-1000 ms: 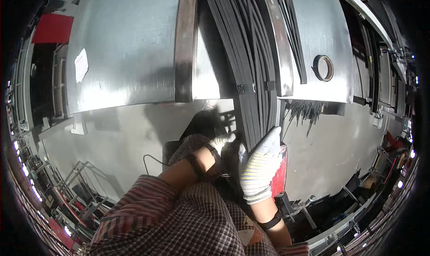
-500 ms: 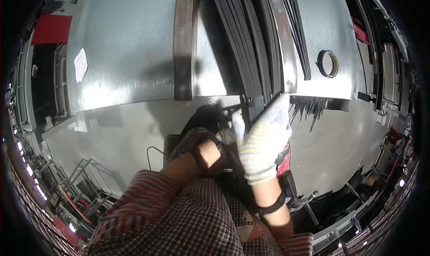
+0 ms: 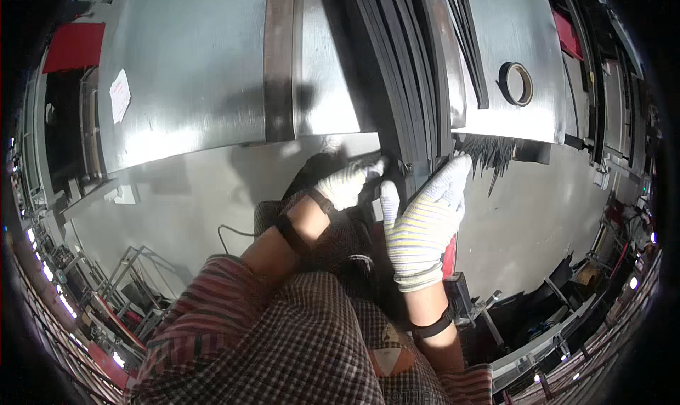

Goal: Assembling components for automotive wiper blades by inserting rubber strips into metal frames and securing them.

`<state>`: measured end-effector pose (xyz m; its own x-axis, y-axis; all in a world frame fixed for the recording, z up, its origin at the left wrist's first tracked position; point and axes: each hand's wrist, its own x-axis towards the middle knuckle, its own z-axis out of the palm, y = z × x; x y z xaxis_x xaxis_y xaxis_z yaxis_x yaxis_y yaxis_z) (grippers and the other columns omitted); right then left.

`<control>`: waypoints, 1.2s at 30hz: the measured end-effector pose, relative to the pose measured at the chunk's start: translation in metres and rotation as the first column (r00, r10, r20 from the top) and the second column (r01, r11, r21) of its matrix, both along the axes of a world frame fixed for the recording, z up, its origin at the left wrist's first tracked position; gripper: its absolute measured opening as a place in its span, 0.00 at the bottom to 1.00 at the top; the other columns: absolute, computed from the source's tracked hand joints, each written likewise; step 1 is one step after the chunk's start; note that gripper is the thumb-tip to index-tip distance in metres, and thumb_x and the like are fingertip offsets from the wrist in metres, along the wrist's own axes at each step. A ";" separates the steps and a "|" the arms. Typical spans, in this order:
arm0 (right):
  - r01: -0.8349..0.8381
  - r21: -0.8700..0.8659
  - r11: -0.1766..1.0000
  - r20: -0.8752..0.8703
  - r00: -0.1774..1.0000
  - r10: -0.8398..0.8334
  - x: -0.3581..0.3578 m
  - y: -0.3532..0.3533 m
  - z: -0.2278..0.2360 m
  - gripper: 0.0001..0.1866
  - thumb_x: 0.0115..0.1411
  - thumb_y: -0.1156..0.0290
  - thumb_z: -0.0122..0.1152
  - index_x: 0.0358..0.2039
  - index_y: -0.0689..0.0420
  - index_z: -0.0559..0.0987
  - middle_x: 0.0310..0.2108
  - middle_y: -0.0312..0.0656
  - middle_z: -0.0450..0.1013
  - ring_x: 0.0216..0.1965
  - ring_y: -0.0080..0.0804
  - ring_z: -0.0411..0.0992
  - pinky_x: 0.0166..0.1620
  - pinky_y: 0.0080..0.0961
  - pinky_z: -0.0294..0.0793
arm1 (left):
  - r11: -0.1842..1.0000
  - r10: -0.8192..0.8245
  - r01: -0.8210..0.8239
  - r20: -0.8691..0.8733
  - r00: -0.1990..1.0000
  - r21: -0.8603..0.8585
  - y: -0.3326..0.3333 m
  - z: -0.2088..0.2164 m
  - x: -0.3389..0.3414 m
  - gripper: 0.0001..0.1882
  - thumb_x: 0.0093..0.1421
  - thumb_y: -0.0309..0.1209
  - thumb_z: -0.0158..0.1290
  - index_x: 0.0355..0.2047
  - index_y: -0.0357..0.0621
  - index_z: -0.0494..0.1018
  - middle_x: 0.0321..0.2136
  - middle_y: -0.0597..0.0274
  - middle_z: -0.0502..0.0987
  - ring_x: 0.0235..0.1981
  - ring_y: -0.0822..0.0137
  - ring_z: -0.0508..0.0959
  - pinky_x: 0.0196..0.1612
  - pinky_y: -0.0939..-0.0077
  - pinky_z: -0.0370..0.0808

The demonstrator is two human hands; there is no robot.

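Brushed-metal worktop (image 3: pixel 184 65) extends ahead of the right hand (image 3: pixel 427 224), above a grey floor (image 3: pixel 177 192). Bundle of black strips (image 3: pixel 400 72) lies directly ahead of that hand, near ends reaching past the worktop edge. Right hand: thumb spread well apart from straightened fingers, at the strip ends; no firm hold evident. Left hand (image 3: pixel 347 184), to the left of the right one: fingers partly curled; whether anything is gripped cannot be told. Metal bar (image 3: pixel 445 58) stands just beside the bundle, ahead of the right hand; past it, ahead and to the right, lie further strips (image 3: pixel 469 51) and a tape roll (image 3: pixel 520 85). Risk, as judged: so loose a grasp could let strips fan out or slip off the edge. Secondary risk: a sideways pull could snag them against the bar.
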<state>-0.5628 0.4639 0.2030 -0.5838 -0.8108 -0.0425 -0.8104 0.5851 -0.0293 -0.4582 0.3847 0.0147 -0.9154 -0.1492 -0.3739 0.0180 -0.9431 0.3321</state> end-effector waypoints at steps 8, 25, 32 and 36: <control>0.069 -0.101 0.992 0.179 0.983 -0.050 0.000 0.006 -0.004 0.55 0.56 0.58 0.70 0.70 0.75 0.47 0.59 0.65 0.66 0.57 0.58 0.68 0.59 0.48 0.67 | 0.811 -0.092 0.180 0.182 0.979 -0.557 0.008 -0.010 0.003 0.25 0.65 0.30 0.51 0.62 0.39 0.68 0.64 0.53 0.70 0.64 0.61 0.69 0.66 0.64 0.65; 0.416 -0.105 0.903 0.987 0.156 0.042 -0.072 0.051 0.014 0.52 0.56 0.61 0.75 0.72 0.62 0.53 0.63 0.52 0.67 0.63 0.39 0.66 0.65 0.34 0.64 | 0.842 0.461 -0.255 0.390 0.797 -0.475 0.048 0.126 -0.012 0.33 0.68 0.45 0.55 0.61 0.29 0.64 0.59 0.53 0.68 0.62 0.59 0.66 0.61 0.71 0.69; 0.152 -0.138 0.979 0.879 0.475 0.050 -0.086 0.075 -0.100 0.34 0.69 0.55 0.59 0.65 0.67 0.66 0.57 0.50 0.72 0.56 0.35 0.72 0.58 0.28 0.69 | 0.453 0.480 0.207 0.433 0.763 -0.867 0.076 0.042 -0.021 0.34 0.73 0.31 0.47 0.71 0.32 0.44 0.69 0.56 0.57 0.68 0.63 0.57 0.72 0.67 0.54; 0.376 0.074 0.924 0.991 0.077 -0.111 -0.091 0.053 -0.087 0.31 0.68 0.57 0.61 0.62 0.67 0.69 0.52 0.47 0.76 0.52 0.31 0.72 0.57 0.26 0.69 | 0.281 0.653 0.103 0.269 0.708 -0.954 0.061 0.051 -0.023 0.36 0.71 0.31 0.51 0.71 0.33 0.46 0.67 0.50 0.60 0.66 0.61 0.61 0.70 0.68 0.55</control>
